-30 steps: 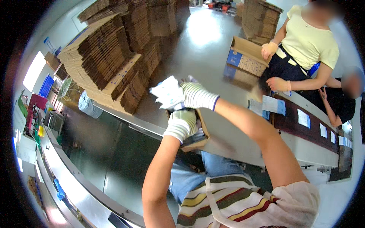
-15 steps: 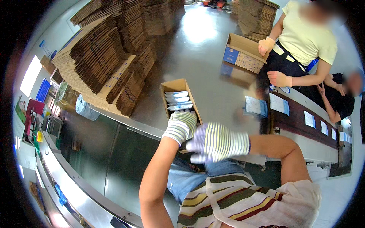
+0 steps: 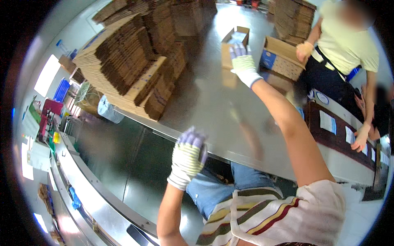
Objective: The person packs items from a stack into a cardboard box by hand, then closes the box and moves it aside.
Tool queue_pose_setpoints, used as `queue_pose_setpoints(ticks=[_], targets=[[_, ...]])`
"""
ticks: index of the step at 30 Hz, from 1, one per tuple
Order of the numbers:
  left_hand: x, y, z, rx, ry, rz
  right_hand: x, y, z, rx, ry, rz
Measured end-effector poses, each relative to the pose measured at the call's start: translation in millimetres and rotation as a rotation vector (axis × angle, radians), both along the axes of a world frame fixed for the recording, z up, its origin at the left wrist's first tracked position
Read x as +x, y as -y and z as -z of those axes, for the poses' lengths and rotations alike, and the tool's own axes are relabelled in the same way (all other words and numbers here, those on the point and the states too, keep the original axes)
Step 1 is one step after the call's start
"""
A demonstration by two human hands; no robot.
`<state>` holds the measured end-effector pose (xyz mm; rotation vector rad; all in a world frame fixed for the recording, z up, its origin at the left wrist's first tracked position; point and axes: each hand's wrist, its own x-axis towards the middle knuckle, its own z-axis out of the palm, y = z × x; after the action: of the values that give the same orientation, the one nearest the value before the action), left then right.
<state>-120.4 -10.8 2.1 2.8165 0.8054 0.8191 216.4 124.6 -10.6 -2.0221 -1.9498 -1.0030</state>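
My right hand (image 3: 245, 65), in a striped glove with purple fingertips, reaches far over the metal table with its fingers outstretched. Its fingertips are at the near end of an open brown carton (image 3: 226, 55), in which pale blue-and-white packets (image 3: 237, 37) partly show. Whether they touch the carton or only hover at it is hard to make out. My left hand (image 3: 188, 158), gloved alike, is raised near the table's front edge. Its fingers are loosely extended, slightly blurred, and nothing shows in them.
Tall stacks of flattened cartons (image 3: 123, 61) fill the table's left side. A larger blue-printed carton (image 3: 283, 61) stands right of the small one. At the right, packets (image 3: 328, 122) lie on a dark conveyor belt (image 3: 318, 141). A co-worker in a yellow shirt (image 3: 349, 41) stands beside it.
The filled carton has moved from just before me to the far part of the table. My right hand has gone forward with it; my left hand has left it and drawn back.
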Motion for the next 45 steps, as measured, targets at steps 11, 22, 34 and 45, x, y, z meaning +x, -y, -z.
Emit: queue_pose_setpoints(ticks=[11, 22, 34, 45], targets=[[-47, -115, -39, 0.496, -0.116, -0.304, -94, 124, 135, -0.406, -0.512, -0.282], [-29, -254, -218, 0.534, -0.017, -1.075, -99, 131, 134, -0.212, -0.620, -0.368], [-35, -123, -239, 1.019, 0.131, -0.580, -93, 127, 150, -0.157, -0.619, -0.420], [-37, 36, -45, -0.389, 0.851, -0.186, -12, 110, 40, 0.353, -2.281, -0.385]])
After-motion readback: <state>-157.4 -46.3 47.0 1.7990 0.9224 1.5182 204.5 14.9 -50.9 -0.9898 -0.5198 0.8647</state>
